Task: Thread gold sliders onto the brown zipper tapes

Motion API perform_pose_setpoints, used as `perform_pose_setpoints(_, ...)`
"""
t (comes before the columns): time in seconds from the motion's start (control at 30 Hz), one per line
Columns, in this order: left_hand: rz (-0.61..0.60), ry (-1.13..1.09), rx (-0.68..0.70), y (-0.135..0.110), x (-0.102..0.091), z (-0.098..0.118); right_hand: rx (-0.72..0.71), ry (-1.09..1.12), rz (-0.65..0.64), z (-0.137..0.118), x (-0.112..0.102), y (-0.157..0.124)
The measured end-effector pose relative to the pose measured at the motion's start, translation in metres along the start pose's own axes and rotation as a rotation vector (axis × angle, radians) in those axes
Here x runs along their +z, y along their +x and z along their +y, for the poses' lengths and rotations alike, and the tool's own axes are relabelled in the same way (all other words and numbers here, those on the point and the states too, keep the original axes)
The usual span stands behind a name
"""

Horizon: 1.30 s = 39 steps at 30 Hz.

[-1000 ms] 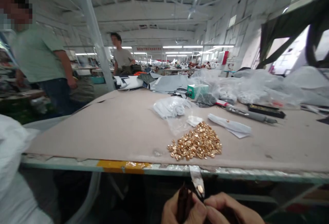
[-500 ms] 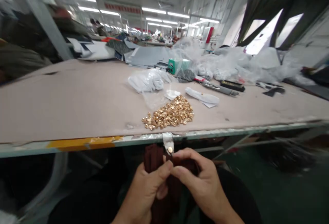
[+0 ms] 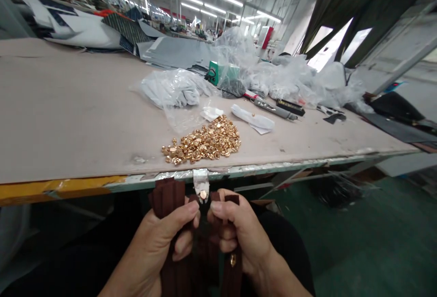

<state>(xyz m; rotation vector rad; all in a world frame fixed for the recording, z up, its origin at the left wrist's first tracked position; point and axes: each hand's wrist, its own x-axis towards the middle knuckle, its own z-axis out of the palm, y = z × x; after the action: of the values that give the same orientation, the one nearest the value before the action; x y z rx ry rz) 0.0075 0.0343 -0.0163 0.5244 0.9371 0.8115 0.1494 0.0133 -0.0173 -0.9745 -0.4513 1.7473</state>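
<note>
My left hand [image 3: 159, 233] is closed around a folded bundle of dark brown zipper tape [image 3: 169, 197], thumb pressing one strip end. My right hand [image 3: 247, 231] pinches another dark brown strip [image 3: 232, 276] of the tape, on which a gold zipper slider [image 3: 233, 259] hangs below the fingers. Between the two sets of fingertips, a small metal holder [image 3: 200, 178] juts down from the table edge. It carries a gold slider [image 3: 203, 194] at its tip, with a strip end close on each side. Whether the ends touch that slider I cannot tell.
A heap of gold sliders [image 3: 208, 142] lies near the front table edge [image 3: 143, 181]. Behind it are a clear plastic bag [image 3: 174, 88], a white strip [image 3: 252, 118], a grey tool [image 3: 273, 108], a black box [image 3: 290, 107] and a green box [image 3: 223, 73].
My hands have drawn apart to either side of the holder, each with brown tape. A slider on the right strip has come into sight. The view has turned right and tilted.
</note>
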Motion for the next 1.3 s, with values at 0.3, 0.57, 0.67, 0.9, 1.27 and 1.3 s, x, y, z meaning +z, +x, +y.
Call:
perform_pose_setpoints(0.3,0.013,-0.003,0.027,0.002,0.004,0.000,-0.021,-0.021,-0.039,0.001,0.001,0.002)
perform_pose_setpoints(0.57,-0.005,-0.053,-0.012,0.004,0.003,-0.004,-0.017,-0.032,-0.040,0.000,0.004,0.006)
perform_pose_setpoints(0.67,0.012,-0.053,-0.019,0.005,0.004,-0.004,-0.027,-0.040,-0.036,-0.002,0.007,0.008)
perform_pose_setpoints(0.9,0.052,-0.033,0.046,0.006,0.007,-0.006,-0.029,-0.030,-0.045,-0.004,0.009,0.010)
perform_pose_setpoints(1.27,0.155,0.159,0.242,0.005,0.009,-0.008,-0.122,-0.228,0.001,-0.010,0.003,0.016)
perform_pose_setpoints(1.3,0.154,0.195,0.245,0.005,0.008,-0.008,-0.145,-0.290,0.008,-0.012,0.002,0.015)
